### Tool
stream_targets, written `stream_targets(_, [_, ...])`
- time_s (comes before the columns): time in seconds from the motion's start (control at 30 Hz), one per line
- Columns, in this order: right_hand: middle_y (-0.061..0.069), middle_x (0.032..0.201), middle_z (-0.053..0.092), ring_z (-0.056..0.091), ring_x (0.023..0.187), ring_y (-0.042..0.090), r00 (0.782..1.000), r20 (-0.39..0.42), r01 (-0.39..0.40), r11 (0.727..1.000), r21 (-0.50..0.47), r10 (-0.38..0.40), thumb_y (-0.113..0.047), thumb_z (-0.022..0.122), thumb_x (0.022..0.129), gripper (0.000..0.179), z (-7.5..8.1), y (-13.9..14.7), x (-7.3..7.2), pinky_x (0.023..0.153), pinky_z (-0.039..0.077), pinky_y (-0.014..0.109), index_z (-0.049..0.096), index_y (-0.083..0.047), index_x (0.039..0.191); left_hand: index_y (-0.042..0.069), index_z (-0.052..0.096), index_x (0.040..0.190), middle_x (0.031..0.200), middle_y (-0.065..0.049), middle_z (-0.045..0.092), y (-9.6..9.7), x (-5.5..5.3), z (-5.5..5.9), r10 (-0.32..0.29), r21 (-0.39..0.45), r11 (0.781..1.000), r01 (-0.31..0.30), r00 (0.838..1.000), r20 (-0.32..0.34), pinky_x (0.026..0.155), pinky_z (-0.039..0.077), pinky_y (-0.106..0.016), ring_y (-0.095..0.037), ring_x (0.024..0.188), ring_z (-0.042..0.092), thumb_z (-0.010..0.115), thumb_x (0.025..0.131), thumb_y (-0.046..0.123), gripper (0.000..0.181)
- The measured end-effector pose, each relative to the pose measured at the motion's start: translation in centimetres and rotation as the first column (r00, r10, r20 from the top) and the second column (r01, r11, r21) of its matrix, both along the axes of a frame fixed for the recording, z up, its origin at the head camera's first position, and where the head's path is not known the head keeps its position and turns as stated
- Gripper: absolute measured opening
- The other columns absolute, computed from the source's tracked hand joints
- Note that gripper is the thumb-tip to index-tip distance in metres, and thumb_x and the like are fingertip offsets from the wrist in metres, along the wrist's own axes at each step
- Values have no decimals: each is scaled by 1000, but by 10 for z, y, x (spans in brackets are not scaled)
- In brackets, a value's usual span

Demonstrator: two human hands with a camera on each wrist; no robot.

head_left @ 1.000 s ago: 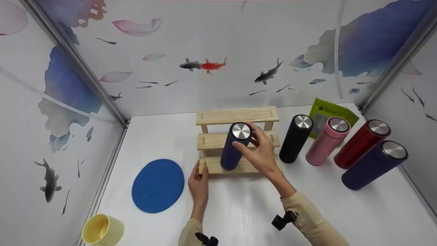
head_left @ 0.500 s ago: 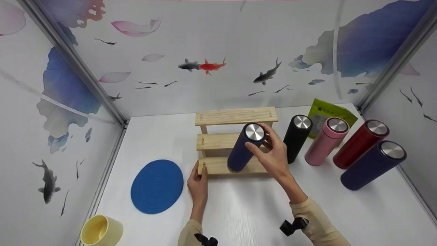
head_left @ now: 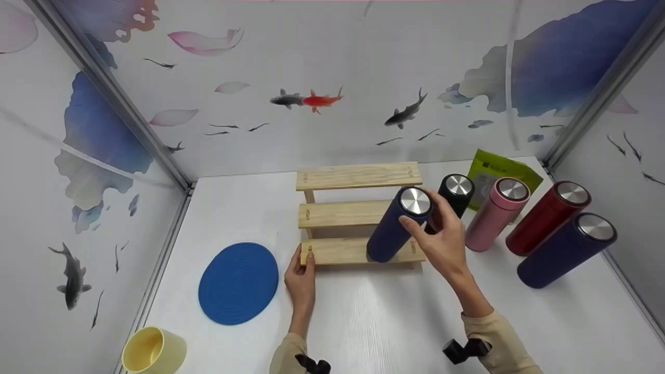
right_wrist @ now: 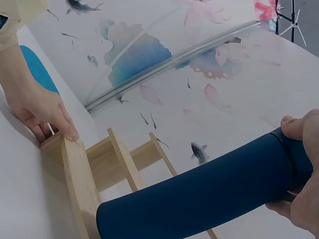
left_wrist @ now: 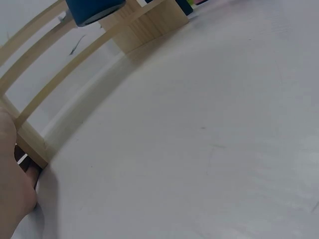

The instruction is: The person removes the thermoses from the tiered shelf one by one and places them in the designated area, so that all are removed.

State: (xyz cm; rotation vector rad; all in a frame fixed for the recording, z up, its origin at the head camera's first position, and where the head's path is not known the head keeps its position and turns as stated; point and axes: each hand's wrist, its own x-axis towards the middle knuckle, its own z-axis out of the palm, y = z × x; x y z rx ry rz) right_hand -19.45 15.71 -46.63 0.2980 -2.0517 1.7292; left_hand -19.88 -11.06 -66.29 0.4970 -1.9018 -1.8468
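My right hand grips a dark blue thermos bottle near its steel-topped lid, thumb at the front. The bottle is tilted, and its base hangs just above the right part of the lowest shelf of a three-step wooden rack. In the right wrist view the bottle slants across the lower half. My left hand holds the left end of that lowest shelf, thumb on top. The left wrist view shows part of this hand at the rack's end, and the bottle's base at the top.
Right of the rack stand a black thermos, a pink one, a red one and another dark blue one. Behind them is a green pouch. Left lie a round blue mat and a yellow cup.
My right hand has carried the dark blue thermos to the right along the lowest shelf, and the bottle leans more now. My left hand stays on the rack's left end.
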Motion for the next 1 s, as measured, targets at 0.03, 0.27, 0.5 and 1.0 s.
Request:
stream_targets(0.03, [14, 127, 67, 66, 109, 9, 1000, -8, 3, 1000, 1, -3, -1, 83, 82, 64, -1, 3, 0, 91, 51, 16, 57, -4, 140, 5, 59, 142, 136, -17, 65, 1, 0, 2, 3, -1, 1000, -3, 1000, 2, 63, 45, -18, -11, 74, 54, 69, 98, 15, 46])
stream_targets(0.27, [10, 131, 66, 66, 114, 11, 999, 2, 46, 999, 20, -46, -8, 83, 84, 64, -1, 20, 5, 94, 50, 15, 57, -10, 142, -2, 57, 141, 136, -22, 64, 6, 12, 33, -17, -3, 1000, 17, 1000, 3, 67, 47, -16, -16, 84, 60, 66, 99, 8, 45])
stream_targets(0.5, [10, 131, 66, 65, 112, 11, 994, 28, 100, 994, 50, -102, -9, 84, 84, 63, 2, 33, 11, 93, 49, 13, 58, -9, 142, -3, 57, 141, 139, -23, 61, 6, 16, 39, -25, -7, 1000, 25, 1000, -8, 78, 50, -13, -29, 113, 66, 65, 99, 8, 45])
stream_targets(1.0, [4, 124, 69, 66, 103, 4, 980, 30, 193, 976, 104, -197, -6, 85, 81, 63, 4, 56, 23, 84, 50, 11, 61, -11, 138, -5, 56, 141, 133, -24, 65, 4, 15, 35, -41, 4, 999, 41, 998, -40, 68, 48, -17, -18, 85, 61, 67, 97, 6, 46])
